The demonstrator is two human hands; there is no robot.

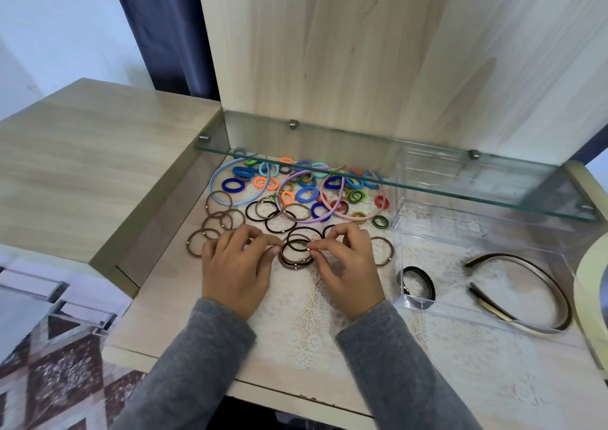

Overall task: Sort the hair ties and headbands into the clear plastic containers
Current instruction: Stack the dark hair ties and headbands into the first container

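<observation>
Left hand (237,265), fingers curled, pinches the left side of a brown hair-tie stack (296,259) midway along the counter (158,281). Right hand (345,271) pinches its right side, evidently gathering like ties into one batch. Clear container (450,265) at the right edge holds headbands (513,256).

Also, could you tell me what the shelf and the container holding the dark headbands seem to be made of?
The shelf looks like glass: see-through, greenish edge, metal pegs. The container looks like clear glossy plastic, hard-edged, probably acrylic.
</observation>
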